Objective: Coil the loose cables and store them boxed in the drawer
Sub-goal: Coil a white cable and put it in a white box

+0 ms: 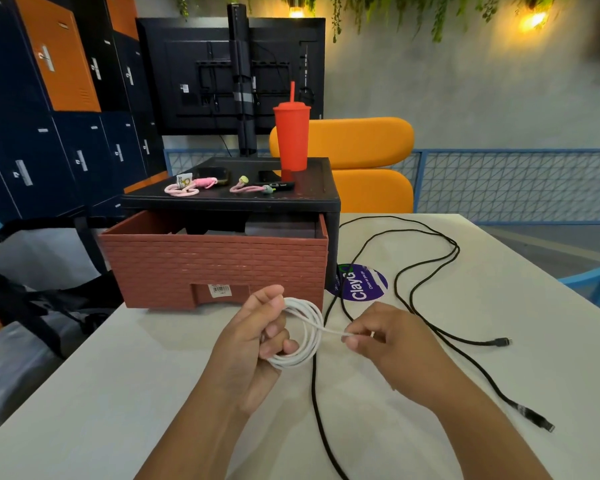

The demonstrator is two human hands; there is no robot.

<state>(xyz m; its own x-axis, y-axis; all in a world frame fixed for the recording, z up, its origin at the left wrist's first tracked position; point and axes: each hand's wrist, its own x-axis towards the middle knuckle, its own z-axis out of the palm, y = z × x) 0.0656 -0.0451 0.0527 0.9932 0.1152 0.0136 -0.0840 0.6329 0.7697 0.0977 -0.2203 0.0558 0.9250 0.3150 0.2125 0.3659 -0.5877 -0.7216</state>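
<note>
A white cable [307, 332] is wound into a small coil above the white table [118, 375]. My left hand [257, 337] grips the coil on its left side. My right hand [381, 337] pinches the cable's free end just right of the coil. A long black cable [426, 299] lies loose in wide loops on the table to the right, its plugs near the right edge. Behind my hands the brick-patterned drawer [215, 268] stands pulled out of a black stand [243, 199], with dark items inside it.
On the stand sit a red tumbler with a straw [291, 136], two pink coiled cables [187, 187] [250, 187] and dark phones. A purple sticker [362, 282] is on the table. An orange chair [361, 161] stands behind, and dark bags [49, 306] lie at the left.
</note>
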